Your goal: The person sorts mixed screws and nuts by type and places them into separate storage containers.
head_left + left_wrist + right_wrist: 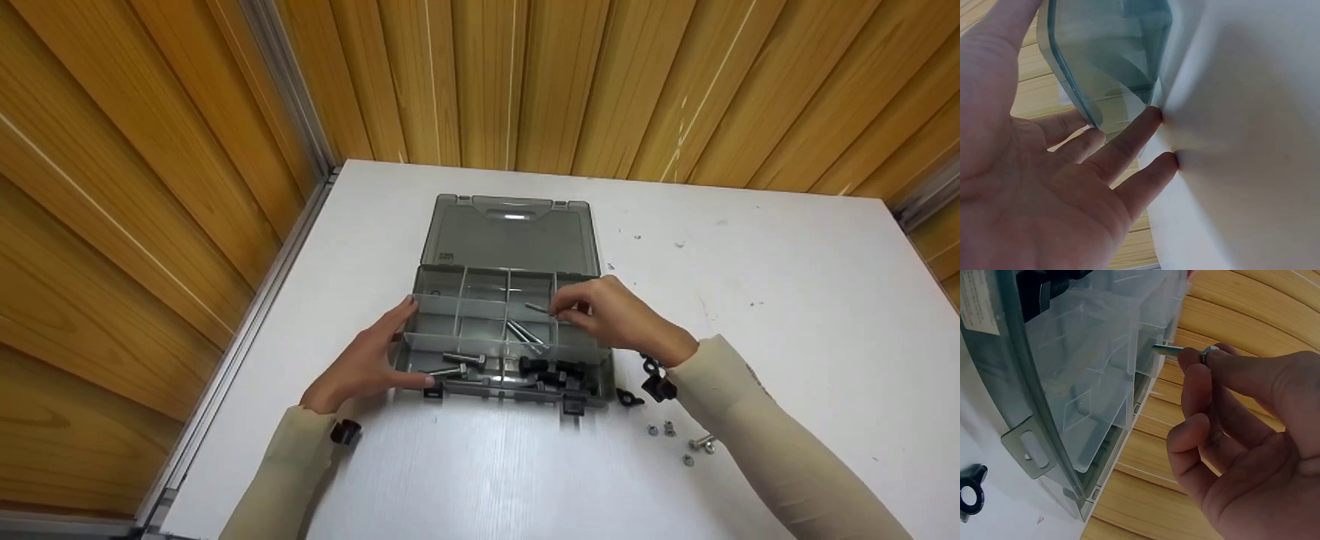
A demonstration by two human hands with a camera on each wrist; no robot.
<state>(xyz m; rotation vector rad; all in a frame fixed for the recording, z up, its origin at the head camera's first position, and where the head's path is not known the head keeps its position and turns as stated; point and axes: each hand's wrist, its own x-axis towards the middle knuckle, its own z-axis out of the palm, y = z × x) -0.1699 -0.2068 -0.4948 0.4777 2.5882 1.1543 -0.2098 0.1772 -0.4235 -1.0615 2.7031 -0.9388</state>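
A grey translucent compartment box [487, 283] stands on the table with its lid [517, 236] swung back. My left hand [367, 356] rests along the box's left side, fingers extended and thumb at the front edge; its fingertips touch the box and tabletop in the left wrist view. Over the box's right half, my right hand [611, 311] pinches a metal screw [1168, 350] between thumb and forefinger, its shaft pointing left. Below it, long screws [525, 334] lie in a middle compartment. Hex bolts [465, 360] occupy the front left compartment, dark bolts [551, 375] the front right one.
On the white table [465, 480], a black wing-shaped piece [628, 398] lies by the box's front right corner. Several small screws [703, 444] are scattered nearby, close to the right forearm. Wood-plank walls [480, 82] stand behind and at the left.
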